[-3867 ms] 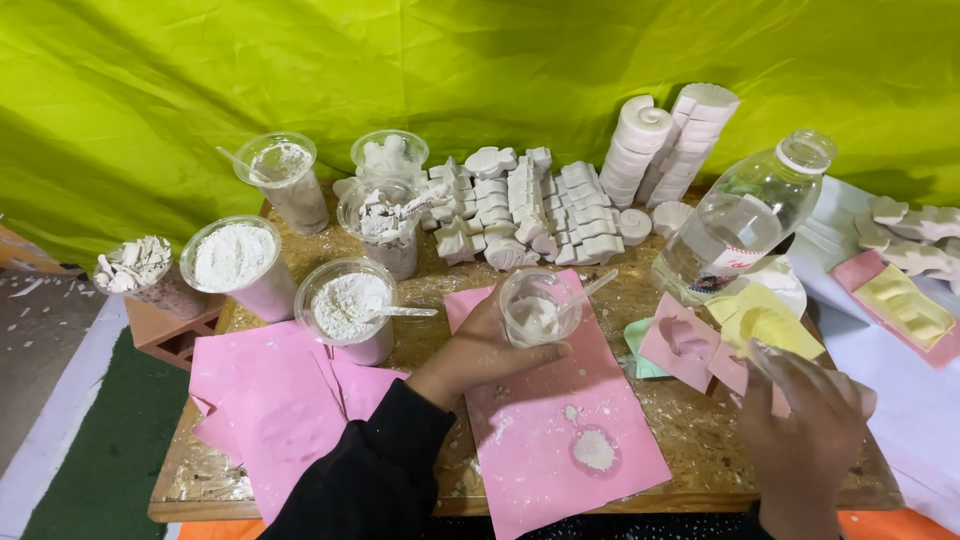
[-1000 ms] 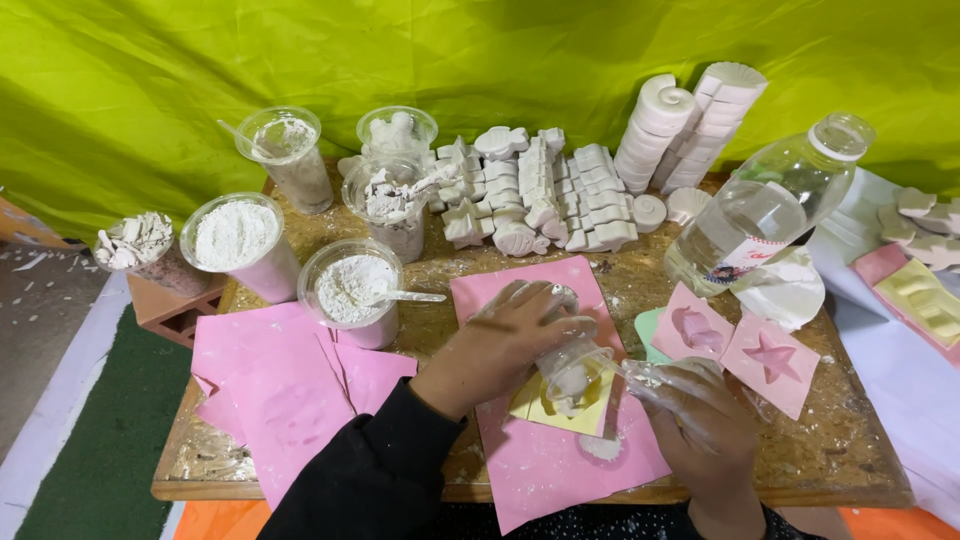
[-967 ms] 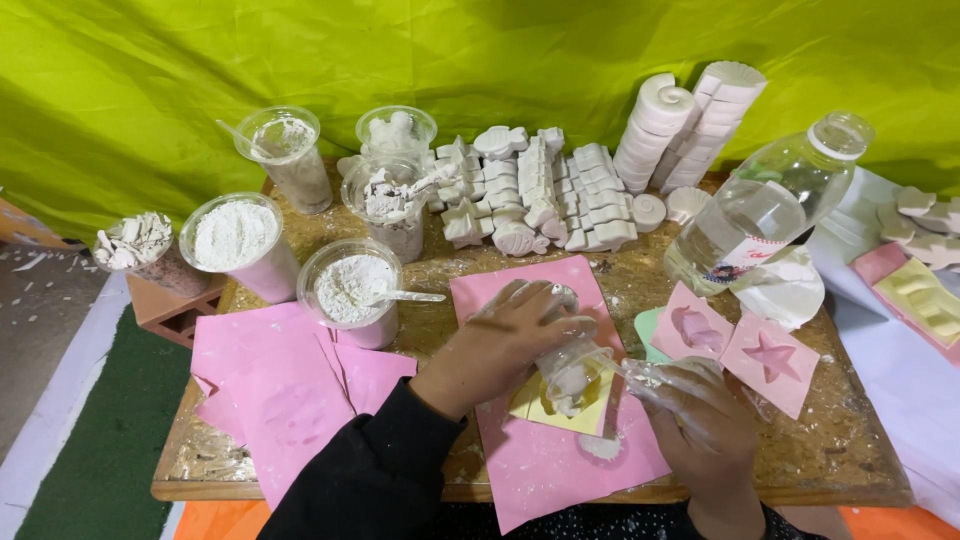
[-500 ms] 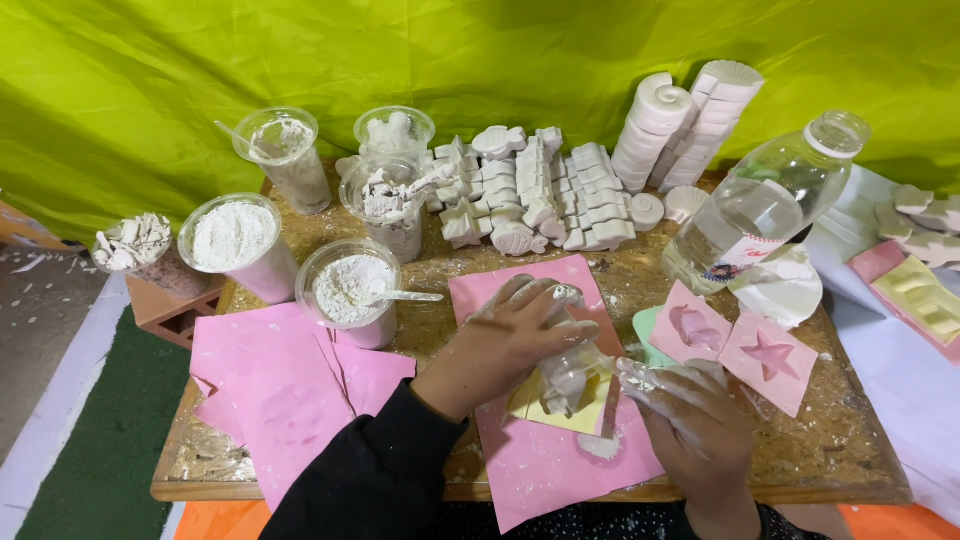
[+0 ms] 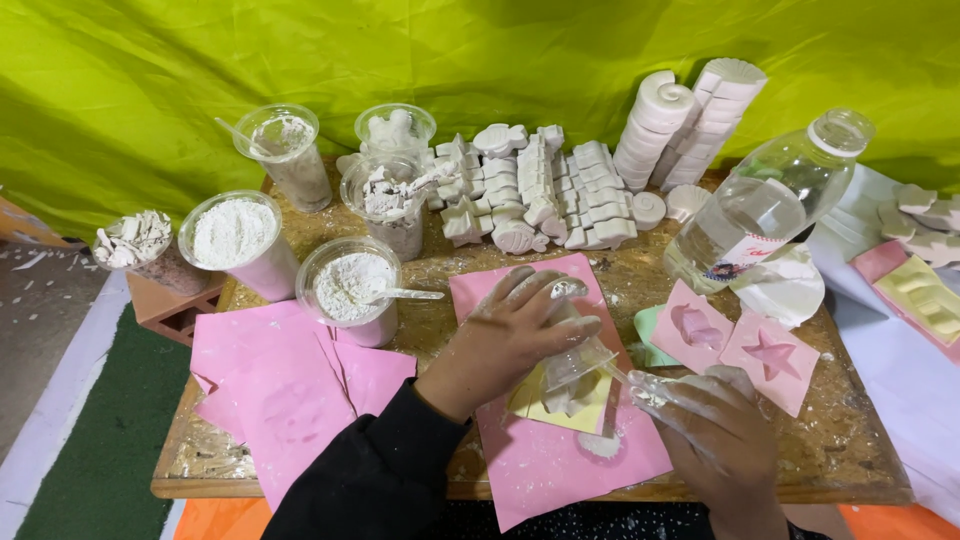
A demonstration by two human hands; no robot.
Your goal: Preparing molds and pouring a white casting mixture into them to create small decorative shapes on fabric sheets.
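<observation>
Just below the frame's centre, the left hand (image 5: 505,335) grips a clear plastic cup (image 5: 572,345), tipped mouth-down over a yellow mould (image 5: 562,405) lying on a pink sheet (image 5: 545,465). The right hand (image 5: 715,440), coated in white paste, pinches a thin stirrer (image 5: 618,374) reaching into the cup. That cup looks light, thin-walled and likely slick with wet plaster, so a wrap round its body suits it. The mould seems soft and floppy; lifting by its edges would be safest. White casts (image 5: 545,195) sit further back on the worktop (image 5: 860,450).
</observation>
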